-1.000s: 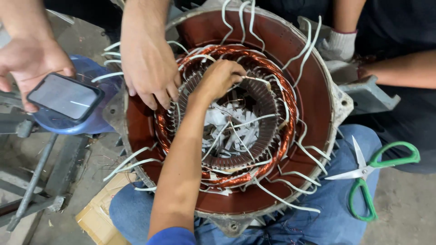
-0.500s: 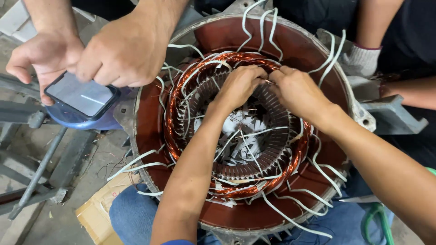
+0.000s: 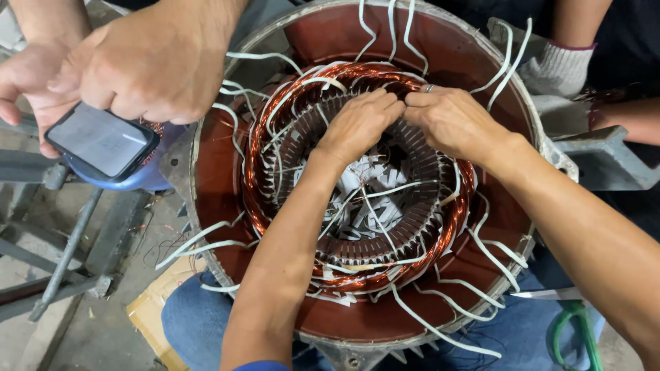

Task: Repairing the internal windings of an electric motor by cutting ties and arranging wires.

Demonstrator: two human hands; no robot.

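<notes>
While the stator lay open-side up at the frame centre, the left hand and right hand met at its upper rim, fingers pinching the copper coil together.

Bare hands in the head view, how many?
4: the person's left hand and right hand meet on the copper windings; a co-worker's two hands hold a phone, upper left. Others may be hidden.

Green-handled scissors half hidden under right forearm
</notes>
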